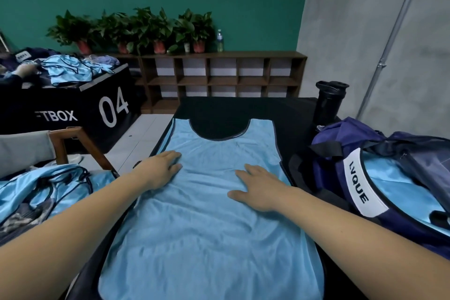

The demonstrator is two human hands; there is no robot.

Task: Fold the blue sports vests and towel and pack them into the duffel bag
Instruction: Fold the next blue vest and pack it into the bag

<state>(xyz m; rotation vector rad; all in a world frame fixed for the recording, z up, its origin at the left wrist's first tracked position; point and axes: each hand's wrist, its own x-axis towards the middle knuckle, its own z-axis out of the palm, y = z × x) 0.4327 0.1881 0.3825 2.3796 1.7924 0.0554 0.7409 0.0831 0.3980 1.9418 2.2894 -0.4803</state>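
A light blue sports vest (209, 221) with dark trim lies spread flat on a black padded surface (287, 114), neck hole pointing away from me. My left hand (159, 169) presses flat on the vest's left side with straight fingers. On the right side of the vest rests my right hand (259, 189), palm down, fingers spread. A navy duffel bag (379, 178) with a white "LVQUE" label stands open at the right, with light blue fabric (399, 192) inside it. More crumpled blue vests (43, 192) lie in a heap at the left.
A black shaker bottle (328, 102) stands behind the bag. At the far left a black box marked "04" (107, 109) carries another pile of blue vests (70, 70). A wooden chair frame (73, 143), a cubby shelf (219, 75) with potted plants and a grey curtain are beyond.
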